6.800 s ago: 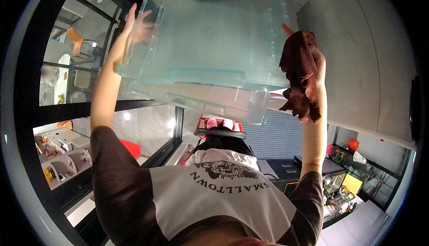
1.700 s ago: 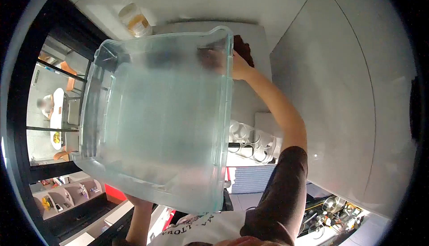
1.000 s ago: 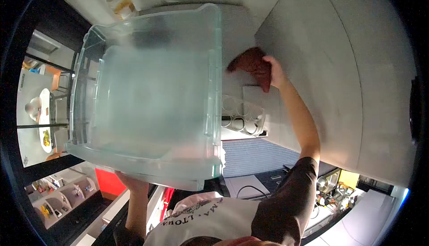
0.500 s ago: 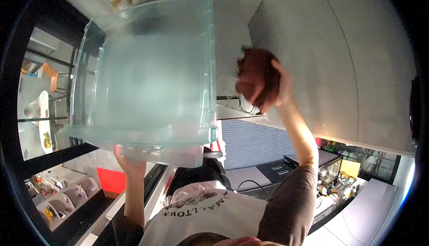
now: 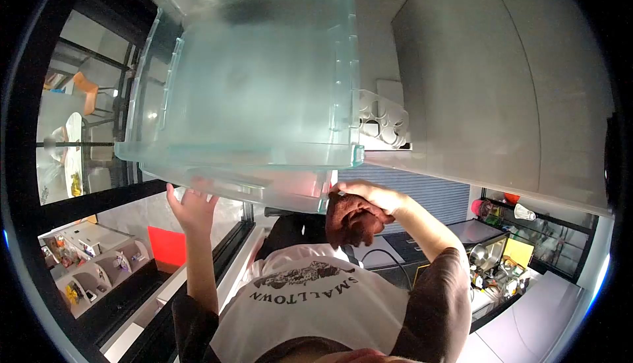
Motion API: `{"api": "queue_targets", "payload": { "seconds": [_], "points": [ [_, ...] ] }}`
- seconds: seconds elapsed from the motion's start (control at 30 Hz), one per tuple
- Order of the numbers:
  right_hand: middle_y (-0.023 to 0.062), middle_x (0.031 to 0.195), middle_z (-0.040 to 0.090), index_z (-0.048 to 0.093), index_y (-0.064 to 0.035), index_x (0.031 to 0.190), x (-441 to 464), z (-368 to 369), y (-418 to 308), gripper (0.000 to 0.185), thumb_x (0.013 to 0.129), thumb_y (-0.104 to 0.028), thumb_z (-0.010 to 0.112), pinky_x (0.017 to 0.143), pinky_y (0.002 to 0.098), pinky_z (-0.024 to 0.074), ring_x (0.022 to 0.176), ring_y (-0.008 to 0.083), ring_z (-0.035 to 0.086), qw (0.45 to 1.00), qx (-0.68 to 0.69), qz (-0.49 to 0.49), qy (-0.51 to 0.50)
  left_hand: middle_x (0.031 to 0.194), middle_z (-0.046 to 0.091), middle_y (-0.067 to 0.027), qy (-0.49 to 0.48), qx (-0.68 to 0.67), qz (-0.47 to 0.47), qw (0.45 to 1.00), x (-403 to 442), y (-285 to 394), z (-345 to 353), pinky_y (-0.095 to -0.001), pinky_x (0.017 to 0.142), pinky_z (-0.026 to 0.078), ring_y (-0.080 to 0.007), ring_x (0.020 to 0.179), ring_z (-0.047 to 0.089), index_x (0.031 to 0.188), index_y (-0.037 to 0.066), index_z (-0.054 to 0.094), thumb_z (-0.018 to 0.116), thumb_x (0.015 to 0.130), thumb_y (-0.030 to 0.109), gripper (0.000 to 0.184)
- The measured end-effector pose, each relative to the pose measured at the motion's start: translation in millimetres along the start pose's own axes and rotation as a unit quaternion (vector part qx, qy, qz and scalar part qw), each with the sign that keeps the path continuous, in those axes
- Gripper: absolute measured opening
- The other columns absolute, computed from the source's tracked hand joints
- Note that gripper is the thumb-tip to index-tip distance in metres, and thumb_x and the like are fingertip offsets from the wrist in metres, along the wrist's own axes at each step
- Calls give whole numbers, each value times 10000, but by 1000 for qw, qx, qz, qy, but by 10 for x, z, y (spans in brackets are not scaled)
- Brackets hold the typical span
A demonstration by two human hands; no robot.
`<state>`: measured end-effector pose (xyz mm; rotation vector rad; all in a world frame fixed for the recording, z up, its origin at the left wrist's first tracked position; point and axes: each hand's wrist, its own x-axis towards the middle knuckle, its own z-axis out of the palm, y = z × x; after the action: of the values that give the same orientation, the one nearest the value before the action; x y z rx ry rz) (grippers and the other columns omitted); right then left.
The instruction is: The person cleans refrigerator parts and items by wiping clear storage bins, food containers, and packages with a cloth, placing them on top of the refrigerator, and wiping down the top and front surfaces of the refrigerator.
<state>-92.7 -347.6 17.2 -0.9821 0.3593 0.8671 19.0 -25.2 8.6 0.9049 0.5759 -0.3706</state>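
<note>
A large translucent pale-green plastic bin (image 5: 257, 92) fills the upper middle of the view, its lower front edge facing me. My left hand (image 5: 193, 208) is at the left of that lower edge, fingers spread, some fingertips against or behind the clear plastic. My right hand (image 5: 372, 195) is closed on a crumpled reddish-brown cloth (image 5: 356, 220), at the bin's lower right corner. The cloth hangs below my fingers and seems to touch the corner.
Right of the bin stands a white holder with round openings (image 5: 386, 122), beside a large grey panel (image 5: 468, 86). A cluttered counter (image 5: 498, 274) lies at lower right. Black-framed glass (image 5: 86, 106) and shelves with small items (image 5: 99, 267) are on the left.
My right hand has brought the cloth down and left from beside the grey panel to the bin's lower right corner. My left hand's fingers show more spread. The whole view has shifted.
</note>
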Motion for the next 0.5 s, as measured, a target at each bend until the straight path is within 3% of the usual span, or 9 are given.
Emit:
{"api": "queue_targets", "payload": {
  "seconds": [0.1, 0.13, 0.23, 0.3, 0.33, 0.37, 0.4, 0.43, 0.5],
  "points": [
    [113, 994, 529, 482, 48, 1038, 199, 5, 3, 524, 832, -430, 417, 820, 276, 386, 873, 176, 515, 981, -183, -24, 62, 1124, 469, -102, -93, 22, -54, 994, 57, 121, -194, -398, 862, 348, -248, 1030, 441, 1152, -2, 403, 259, 756, 617, 749],
    [141, 1081, 495, 470, 32, 1082, 219, 32, -173, 623, 811, -519, 365, 879, 282, 338, 985, 194, 472, 957, -288, 41, 9, 1106, 484, -113, -100, 30, -65, 992, 51, 143, -216, -395, 853, 359, -255, 1007, 461, 1131, -10, 423, 253, 758, 617, 749],
    [155, 1028, 512, 459, 35, 1087, 336, 56, -236, 647, 803, -536, 356, 841, 290, 364, 968, 198, 481, 949, -297, 104, -9, 1018, 530, -154, -128, 94, -100, 982, 60, 253, -302, -381, 806, 397, -278, 908, 520, 1047, -38, 484, 224, 766, 613, 756],
    [183, 909, 543, 445, 41, 1081, 228, 168, -378, 638, 795, -525, 379, 735, 328, 422, 789, 233, 550, 957, -227, 182, 21, 918, 565, -192, -159, 183, -128, 962, 115, 467, -522, -368, 749, 429, -294, 806, 559, 962, -63, 526, 189, 776, 605, 771],
    [190, 889, 548, 444, 41, 1076, 191, 218, -487, 629, 795, -519, 381, 684, 340, 446, 727, 240, 565, 952, -205, 227, 15, 740, 592, -176, -89, 283, -120, 947, 287, 630, -845, -361, 625, 469, -292, 647, 583, 874, -58, 562, 190, 787, 596, 757],
    [196, 868, 553, 442, 40, 1070, 185, 250, -535, 620, 796, -513, 384, 634, 352, 469, 664, 247, 579, 945, -181, 273, 8, 663, 568, -126, -45, 364, -20, 930, 457, 870, -1137, -344, 563, 461, -249, 596, 570, 803, -20, 556, 222, 792, 586, 692],
    [179, 707, 550, 480, 64, 855, 205, 282, -507, 568, 800, -493, 383, 435, 334, 439, 494, 229, 542, 953, -189, 236, 34, 586, 543, -76, 2, 439, 79, 895, 560, 1027, -1295, -327, 501, 453, -206, 545, 558, 731, 18, 549, 254, 797, 577, 636],
    [162, 546, 548, 517, 88, 640, 224, 314, -481, 600, 804, -473, 382, 236, 315, 408, 323, 212, 505, 958, -198, 198, 59, 571, 514, -45, 9, 386, 125, 914, 499, 1253, -1038, -302, 516, 444, -173, 547, 541, 719, 49, 528, 279, 801, 560, 574],
    [152, 538, 548, 509, 77, 622, 270, 272, -449, 583, 808, -461, 383, 251, 307, 418, 331, 203, 509, 948, -227, 216, 55, 882, 556, -86, 53, 325, 162, 930, 657, 1578, -663, -294, 709, 420, -186, 810, 539, 994, 27, 500, 278, 805, 545, 595]
  ]
}}
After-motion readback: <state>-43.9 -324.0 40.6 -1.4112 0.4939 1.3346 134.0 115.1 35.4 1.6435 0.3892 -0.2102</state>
